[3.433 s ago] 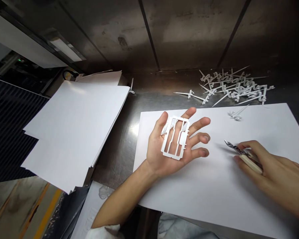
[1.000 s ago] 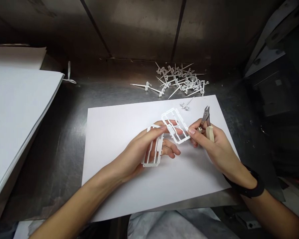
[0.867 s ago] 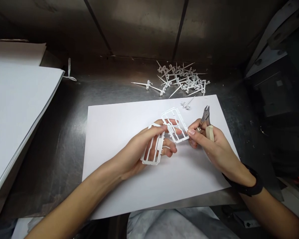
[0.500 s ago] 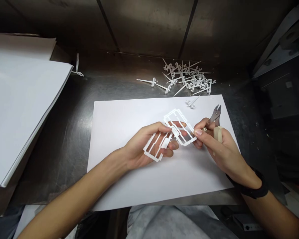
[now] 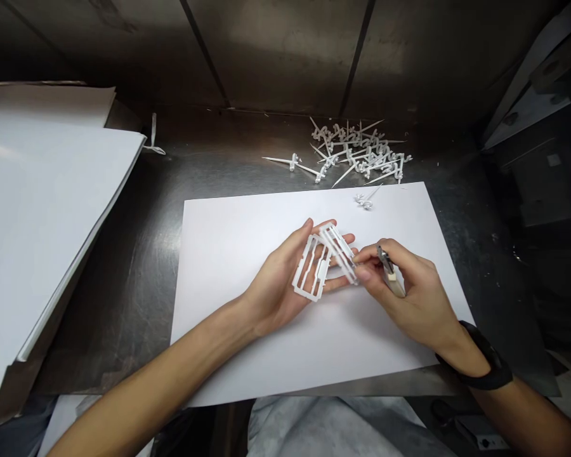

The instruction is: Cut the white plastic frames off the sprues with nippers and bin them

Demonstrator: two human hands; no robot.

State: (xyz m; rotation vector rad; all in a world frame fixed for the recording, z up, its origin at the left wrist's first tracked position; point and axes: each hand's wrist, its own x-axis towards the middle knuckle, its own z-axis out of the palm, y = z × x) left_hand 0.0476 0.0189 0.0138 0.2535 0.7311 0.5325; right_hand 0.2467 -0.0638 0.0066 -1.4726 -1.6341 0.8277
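My left hand (image 5: 280, 289) is palm up, cradling a white plastic frame (image 5: 309, 270) between its raised thumb and loosely extended fingers. My right hand (image 5: 409, 295) pinches the edge of a second white plastic frame (image 5: 337, 251) with thumb and fingertips. This one is slanted and slightly blurred above the left fingers. Whether the two frames are joined cannot be made out. Side cutters (image 5: 391, 271) with pale handles are tucked in my right hand, partly hidden by it. Under both hands lies a white sheet (image 5: 233, 254).
Behind the sheet is a pile of white plastic sprue scraps (image 5: 361, 149), with one small scrap (image 5: 364, 202) on the sheet's far edge. A stack of white sheets (image 5: 52, 190) stands at the left. A metal wall (image 5: 280, 51) closes off the back of the metal table (image 5: 137, 254).
My left thumb has lifted off the frames and the fingers have opened out. The right-hand frame has tilted steeply. The side cutters have turned and sunk deeper into my right hand.
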